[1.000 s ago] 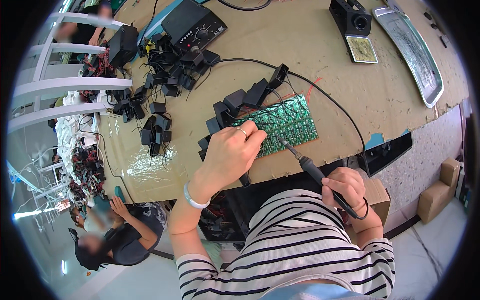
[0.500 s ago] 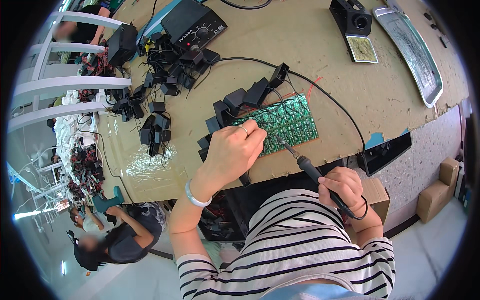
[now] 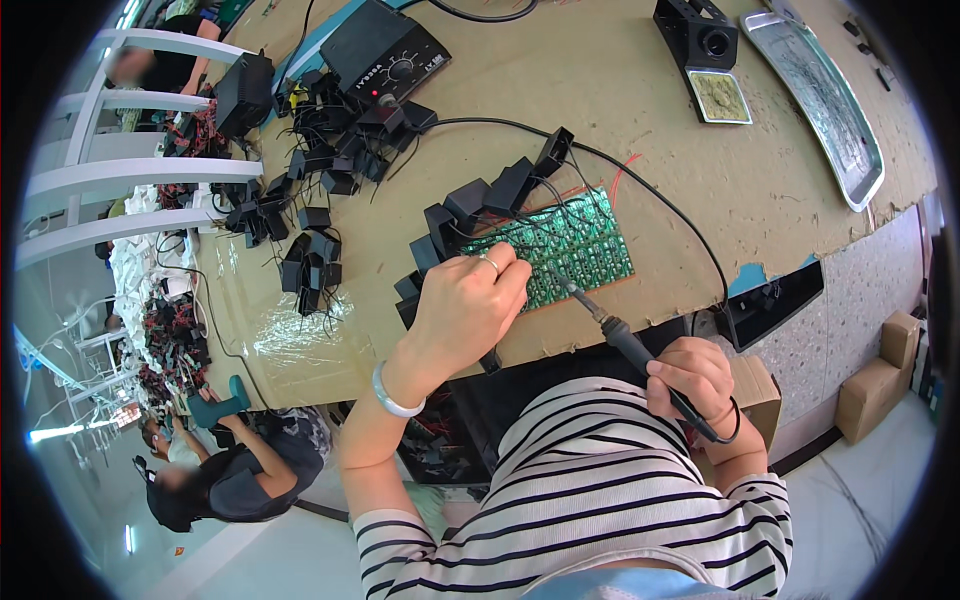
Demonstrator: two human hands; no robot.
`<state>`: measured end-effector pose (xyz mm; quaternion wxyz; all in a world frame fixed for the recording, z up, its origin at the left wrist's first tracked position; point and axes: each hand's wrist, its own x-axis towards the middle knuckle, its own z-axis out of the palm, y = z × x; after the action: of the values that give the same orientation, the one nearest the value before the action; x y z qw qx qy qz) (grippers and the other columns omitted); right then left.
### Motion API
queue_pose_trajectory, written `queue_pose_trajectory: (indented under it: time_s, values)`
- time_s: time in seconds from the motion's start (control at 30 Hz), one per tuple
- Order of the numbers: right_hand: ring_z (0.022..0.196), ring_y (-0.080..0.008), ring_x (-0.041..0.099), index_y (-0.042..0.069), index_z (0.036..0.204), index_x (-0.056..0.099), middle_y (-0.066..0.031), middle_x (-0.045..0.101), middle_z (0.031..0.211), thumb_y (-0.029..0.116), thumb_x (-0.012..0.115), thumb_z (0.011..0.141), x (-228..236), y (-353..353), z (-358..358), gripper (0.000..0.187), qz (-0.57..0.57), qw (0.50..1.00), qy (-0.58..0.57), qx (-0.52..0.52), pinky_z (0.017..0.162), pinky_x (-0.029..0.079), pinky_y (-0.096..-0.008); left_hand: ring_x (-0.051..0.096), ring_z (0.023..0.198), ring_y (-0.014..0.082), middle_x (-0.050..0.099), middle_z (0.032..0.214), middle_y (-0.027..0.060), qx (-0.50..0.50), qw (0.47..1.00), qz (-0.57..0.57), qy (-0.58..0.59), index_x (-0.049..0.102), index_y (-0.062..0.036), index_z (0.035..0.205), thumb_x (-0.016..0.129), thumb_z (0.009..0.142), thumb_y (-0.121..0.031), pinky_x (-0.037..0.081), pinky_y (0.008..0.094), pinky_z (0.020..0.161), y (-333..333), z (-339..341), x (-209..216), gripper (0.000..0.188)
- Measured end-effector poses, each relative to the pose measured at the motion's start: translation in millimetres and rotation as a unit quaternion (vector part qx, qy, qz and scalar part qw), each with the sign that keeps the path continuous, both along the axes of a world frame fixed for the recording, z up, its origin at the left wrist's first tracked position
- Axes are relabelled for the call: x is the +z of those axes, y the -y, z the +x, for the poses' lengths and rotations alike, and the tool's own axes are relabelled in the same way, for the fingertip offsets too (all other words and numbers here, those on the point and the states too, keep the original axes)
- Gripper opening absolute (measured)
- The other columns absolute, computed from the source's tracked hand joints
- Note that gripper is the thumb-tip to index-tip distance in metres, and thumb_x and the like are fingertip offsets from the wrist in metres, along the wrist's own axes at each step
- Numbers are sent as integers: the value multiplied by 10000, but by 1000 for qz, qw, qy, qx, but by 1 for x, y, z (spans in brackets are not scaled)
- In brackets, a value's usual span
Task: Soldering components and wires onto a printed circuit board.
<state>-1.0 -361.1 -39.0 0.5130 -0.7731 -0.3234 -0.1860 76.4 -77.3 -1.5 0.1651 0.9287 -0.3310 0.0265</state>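
A green circuit board panel (image 3: 598, 250) lies on the cardboard-covered bench, its face crossed by thin black wires. Several black box-shaped parts (image 3: 466, 203) line its far and left edges, with wires running onto it. Over the board's left part, my left hand (image 3: 472, 305) is closed in a pinch; its fingertips and anything between them are hidden. My right hand (image 3: 692, 380) grips a soldering iron (image 3: 630, 345) by its black handle, near the bench's front edge. The iron's metal tip points at the board, just right of my left fingers; whether it touches cannot be made out.
A black soldering station (image 3: 385, 55) with a red light stands at the far left, its cable crossing the bench. Wired black boxes (image 3: 335, 130) are heaped beside it. At the far right are an iron stand (image 3: 705, 40) with a sponge and a metal tray (image 3: 820, 110). Co-workers sit leftward.
My right hand has drawn slightly back and to the right with the soldering iron, its tip shifting a little away from my left fingers. My left hand stays nearly in place.
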Motion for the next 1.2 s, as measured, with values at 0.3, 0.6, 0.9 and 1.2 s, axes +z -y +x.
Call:
queue_pose_trajectory:
  time_s: [0.3, 0.6, 0.9, 1.2]
  values:
    - [564, -208, 618, 13, 1008, 630, -59, 630, 775, -58, 733, 723, 1, 7, 0, 311, -13, 999, -1, -29, 524, 523, -307, 618, 585, 221, 607, 839, 27, -1, 1000, 23, 0, 681, -71, 894, 738, 795, -84, 497, 321, 547, 3, 1, 4, 116]
    - [562, -207, 615, 13, 997, 631, -60, 633, 759, -53, 738, 730, 4, 7, -2, 295, -10, 999, -5, -34, 536, 525, -306, 640, 800, 226, 628, 841, 39, 7, 1000, -13, -12, 717, -62, 942, 773, 801, -70, 527, 340, 643, -2, 2, 8, 152]
    - [550, -205, 613, -6, 993, 627, -65, 625, 749, -49, 726, 740, 2, 10, -3, 275, 2, 1000, 7, -30, 506, 517, -304, 633, 1080, 315, 676, 1131, 83, -13, 987, -101, -124, 737, -70, 1026, 820, 753, -136, 514, 438, 954, -29, -5, 21, 293]
    - [556, -206, 616, -9, 988, 630, -68, 624, 766, -70, 723, 719, 4, 8, -6, 291, -1, 1000, 0, -10, 506, 515, -298, 646, 870, 265, 656, 923, 65, -32, 986, -144, -81, 732, -53, 978, 783, 737, 1, 543, 404, 788, -12, -11, 11, 253]
